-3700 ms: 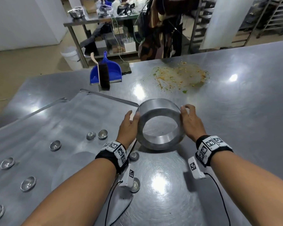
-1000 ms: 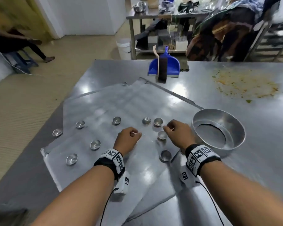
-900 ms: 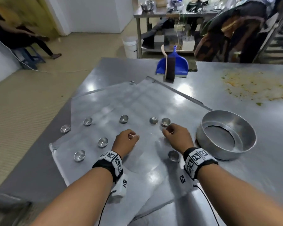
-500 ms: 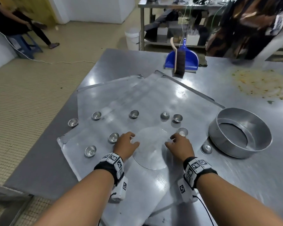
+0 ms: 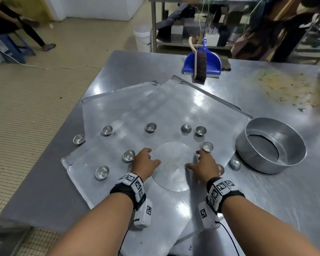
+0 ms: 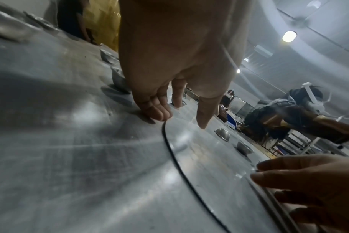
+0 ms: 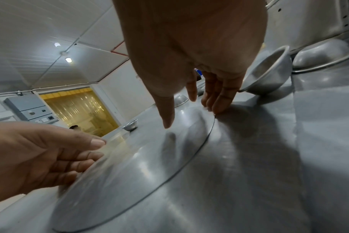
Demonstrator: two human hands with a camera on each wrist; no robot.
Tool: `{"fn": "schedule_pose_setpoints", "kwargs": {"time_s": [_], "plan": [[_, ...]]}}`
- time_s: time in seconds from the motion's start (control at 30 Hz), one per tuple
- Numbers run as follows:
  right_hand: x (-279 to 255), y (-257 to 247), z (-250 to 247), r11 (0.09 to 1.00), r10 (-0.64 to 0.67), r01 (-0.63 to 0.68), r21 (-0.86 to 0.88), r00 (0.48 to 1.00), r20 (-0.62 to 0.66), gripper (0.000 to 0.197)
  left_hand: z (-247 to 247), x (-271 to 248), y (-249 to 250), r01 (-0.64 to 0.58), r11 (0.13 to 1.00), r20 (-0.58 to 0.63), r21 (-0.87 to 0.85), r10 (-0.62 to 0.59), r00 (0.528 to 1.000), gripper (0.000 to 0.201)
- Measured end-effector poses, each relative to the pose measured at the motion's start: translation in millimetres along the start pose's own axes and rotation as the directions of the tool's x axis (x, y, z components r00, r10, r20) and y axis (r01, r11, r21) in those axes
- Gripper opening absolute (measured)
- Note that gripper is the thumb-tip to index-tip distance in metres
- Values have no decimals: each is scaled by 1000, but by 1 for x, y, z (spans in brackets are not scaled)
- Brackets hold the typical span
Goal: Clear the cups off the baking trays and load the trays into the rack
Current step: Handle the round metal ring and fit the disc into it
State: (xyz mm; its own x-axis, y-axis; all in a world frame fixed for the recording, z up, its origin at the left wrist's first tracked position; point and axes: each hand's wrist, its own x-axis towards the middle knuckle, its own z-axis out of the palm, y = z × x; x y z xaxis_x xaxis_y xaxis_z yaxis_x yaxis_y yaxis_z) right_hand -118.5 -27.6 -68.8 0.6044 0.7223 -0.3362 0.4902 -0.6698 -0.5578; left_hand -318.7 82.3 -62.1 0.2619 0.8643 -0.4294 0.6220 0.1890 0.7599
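Stainless table (image 5: pixel 266 200) is covered by overlapping baking trays (image 5: pixel 174 108); small cups (image 5: pixel 151 127) are scattered on them. Round disc (image 5: pixel 171 163) is flanked by left hand (image 5: pixel 144 163) and right hand (image 5: pixel 204 166), fingers spread. Ring pan (image 5: pixel 271 144) is seen holding nothing.

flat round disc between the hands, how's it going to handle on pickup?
The disc looks like thin sheet metal lying flush on the tray, so probably light and stiff but hard to get under. The left hand and right hand have fingertips at opposite edges. Its shiny surface likely slides rather than lifts.
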Motion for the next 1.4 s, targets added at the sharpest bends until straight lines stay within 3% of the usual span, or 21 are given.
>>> {"fn": "schedule_pose_setpoints", "kwargs": {"time_s": [0.2,0.37,0.53,0.67,0.73,0.77,1.03,1.17,1.4], "plan": [[0,5,6,1000,-19,20,3,1000,-23,81,0,1,7,36,996,39,-80,-33,999,72],[-1,10,6,997,-34,36,69,999,-29,82,-3,6,3,-41,994,94,-99,50,994,33],[1,14,5,989,-57,60,137,998,-24,82,-5,-1,4,-25,949,151,-314,75,986,32],[5,14,-6,973,-54,59,222,998,-31,60,-12,-2,10,-49,917,163,-395,123,979,37],[5,10,-15,944,-63,68,322,998,-24,31,-16,-1,15,-65,908,151,-415,139,979,37],[7,9,-19,925,-72,76,372,997,-24,27,-19,-2,19,-83,904,140,-420,155,978,35],[8,-7,-47,816,-232,228,531,971,-61,17,-31,-7,37,-224,878,43,-423,266,963,17],[6,-9,-49,791,-231,240,562,969,-88,9,-34,-7,36,-287,878,-18,-382,304,953,16],[4,-15,-47,747,-181,237,621,971,-154,22,-33,-8,37,-297,865,-78,-405,291,954,11]]}}
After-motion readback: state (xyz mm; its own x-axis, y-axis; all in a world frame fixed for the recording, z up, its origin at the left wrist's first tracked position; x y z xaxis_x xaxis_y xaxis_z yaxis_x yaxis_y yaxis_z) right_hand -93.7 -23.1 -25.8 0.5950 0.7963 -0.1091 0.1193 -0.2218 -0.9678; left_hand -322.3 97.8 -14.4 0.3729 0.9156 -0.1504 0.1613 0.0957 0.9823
